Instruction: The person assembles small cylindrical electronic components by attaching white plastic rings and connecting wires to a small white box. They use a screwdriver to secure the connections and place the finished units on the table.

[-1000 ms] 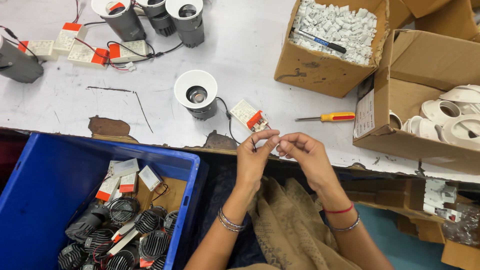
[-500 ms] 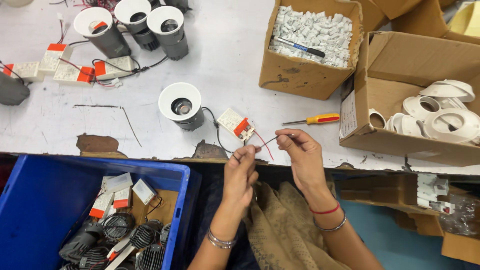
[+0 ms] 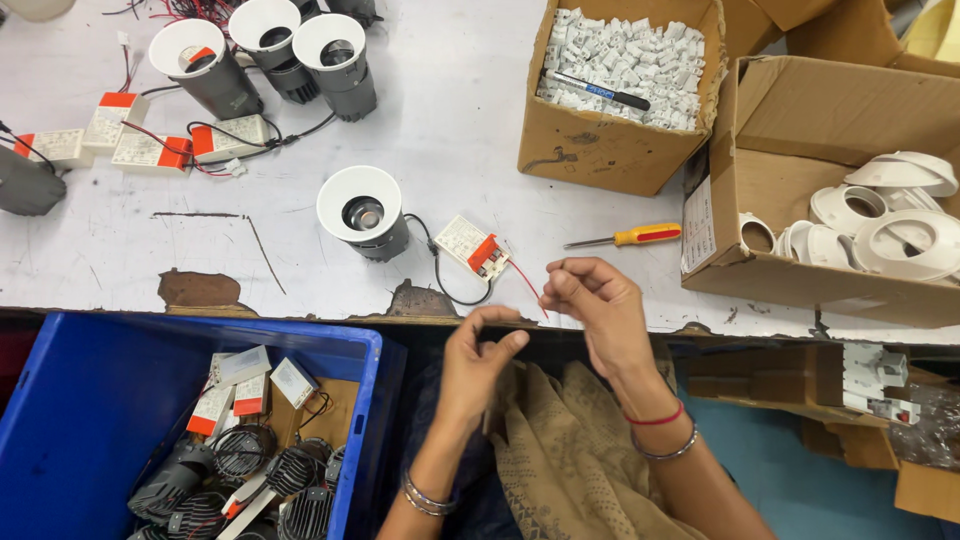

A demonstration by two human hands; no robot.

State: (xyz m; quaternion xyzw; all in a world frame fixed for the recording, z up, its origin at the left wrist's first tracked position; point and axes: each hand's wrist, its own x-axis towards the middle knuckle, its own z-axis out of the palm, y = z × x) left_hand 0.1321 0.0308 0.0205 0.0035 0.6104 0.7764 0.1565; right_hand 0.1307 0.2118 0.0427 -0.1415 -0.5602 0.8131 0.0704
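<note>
The thin red wire (image 3: 527, 287) runs from the small white driver box with an orange end (image 3: 473, 246) down to the right hand (image 3: 588, 300), whose fingertips are pinched on its free end just past the front edge of the white scuffed tabletop (image 3: 480, 130). The box lies flat near that edge, joined by a black cable to the white-rimmed round downlight with a grey finned body (image 3: 362, 212) standing face up just left of it. The left hand (image 3: 478, 355) hovers below the edge with thumb and forefinger curled together; whether it grips anything cannot be told. Judging by this, the lamp and box are already joined and the work on the wire ends is under way, not finished. Near the box to the right lies a yellow-handled screwdriver (image 3: 625, 237). Behind it stands an open cardboard box of small white connectors (image 3: 625, 55); to the right another cardboard box holds white round trim rings (image 3: 880, 215). At the back left several more downlights with their drivers (image 3: 265, 55) are grouped. Below the tabletop a blue plastic crate (image 3: 90, 400) holds further black finned lamps and drivers.
</note>
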